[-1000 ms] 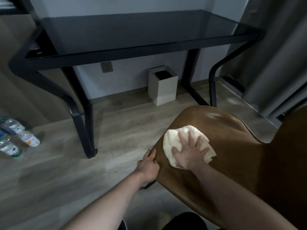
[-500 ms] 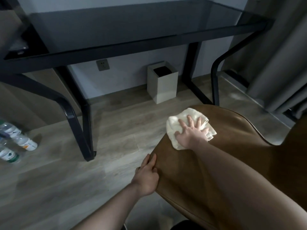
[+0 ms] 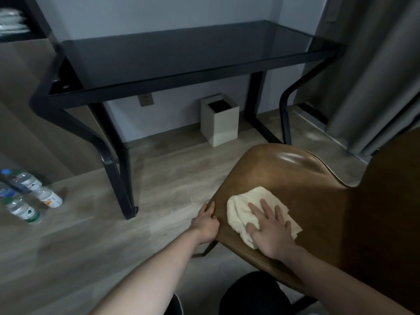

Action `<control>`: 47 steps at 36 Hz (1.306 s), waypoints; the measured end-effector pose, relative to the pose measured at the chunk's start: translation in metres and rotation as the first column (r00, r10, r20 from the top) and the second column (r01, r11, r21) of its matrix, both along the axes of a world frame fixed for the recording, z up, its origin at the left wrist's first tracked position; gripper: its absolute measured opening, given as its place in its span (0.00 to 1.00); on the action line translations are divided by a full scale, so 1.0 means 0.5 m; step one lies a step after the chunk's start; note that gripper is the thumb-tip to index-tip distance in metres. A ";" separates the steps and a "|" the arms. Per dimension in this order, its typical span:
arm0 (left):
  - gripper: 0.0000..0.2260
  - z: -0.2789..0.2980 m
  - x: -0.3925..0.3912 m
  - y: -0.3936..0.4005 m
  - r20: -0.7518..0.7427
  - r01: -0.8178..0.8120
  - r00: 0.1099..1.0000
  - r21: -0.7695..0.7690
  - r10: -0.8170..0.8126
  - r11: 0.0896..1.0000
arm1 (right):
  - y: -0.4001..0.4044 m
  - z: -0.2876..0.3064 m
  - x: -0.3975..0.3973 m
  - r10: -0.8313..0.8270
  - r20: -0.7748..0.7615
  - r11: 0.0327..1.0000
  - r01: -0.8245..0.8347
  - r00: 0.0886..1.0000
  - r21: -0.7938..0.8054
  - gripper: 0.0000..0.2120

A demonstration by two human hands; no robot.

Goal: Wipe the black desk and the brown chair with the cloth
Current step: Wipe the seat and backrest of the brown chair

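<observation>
The brown chair [image 3: 284, 176] stands at the lower right, its glossy seat facing me. A crumpled white cloth [image 3: 241, 208] lies on the near left part of the seat. My right hand [image 3: 270, 228] presses flat on the cloth with fingers spread. My left hand [image 3: 205, 222] grips the seat's left edge, fingers curled around it. The black desk [image 3: 181, 55] with a dark glass top stands behind, against the wall.
A white square bin [image 3: 219, 120] sits under the desk by the wall. Three water bottles [image 3: 25, 196] lie on the wooden floor at the left. Grey curtains [image 3: 375, 71] hang at the right. Dark shelving is at the upper left.
My right hand slid the cloth from the seat's far left corner back toward me across the seat. My left hand stayed on the seat edge.
</observation>
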State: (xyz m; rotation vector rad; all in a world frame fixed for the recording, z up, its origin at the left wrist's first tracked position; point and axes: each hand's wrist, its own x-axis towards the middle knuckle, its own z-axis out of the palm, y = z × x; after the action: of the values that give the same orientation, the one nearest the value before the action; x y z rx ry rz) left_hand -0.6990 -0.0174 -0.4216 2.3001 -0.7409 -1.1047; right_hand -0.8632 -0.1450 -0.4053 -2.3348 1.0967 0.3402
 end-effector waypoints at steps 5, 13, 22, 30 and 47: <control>0.26 -0.018 0.010 -0.006 -0.012 -0.007 1.000 -0.018 0.007 1.000 | -0.037 -0.015 0.042 -0.034 -0.026 0.999 0.033 0.999 -0.039 0.33; 0.24 -0.071 0.033 -0.014 -0.031 -0.018 0.999 -0.070 0.016 0.997 | -0.187 -0.038 0.134 -0.107 -0.001 0.983 0.106 0.994 -0.148 0.36; 0.25 -0.076 0.042 -0.027 -0.005 0.023 1.000 -0.039 -0.023 0.999 | -0.266 -0.027 0.173 -0.121 -0.064 0.970 0.104 0.991 -0.219 0.38; 0.28 -0.043 0.038 -0.035 0.000 0.061 0.998 0.057 -0.061 0.997 | -0.159 -0.007 0.044 -0.129 -0.012 0.987 0.127 0.992 -0.102 0.36; 0.27 -0.013 0.012 -0.017 0.011 0.030 0.999 0.075 -0.031 0.997 | -0.032 -0.005 -0.063 -0.312 -0.094 0.950 0.313 0.945 -0.007 0.37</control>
State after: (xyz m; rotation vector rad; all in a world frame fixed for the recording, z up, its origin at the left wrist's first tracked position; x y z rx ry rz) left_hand -0.6931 -0.0260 -0.4280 2.3669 -0.7540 -1.1512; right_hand -0.8945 -0.1609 -0.4078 -2.1093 1.4831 0.3359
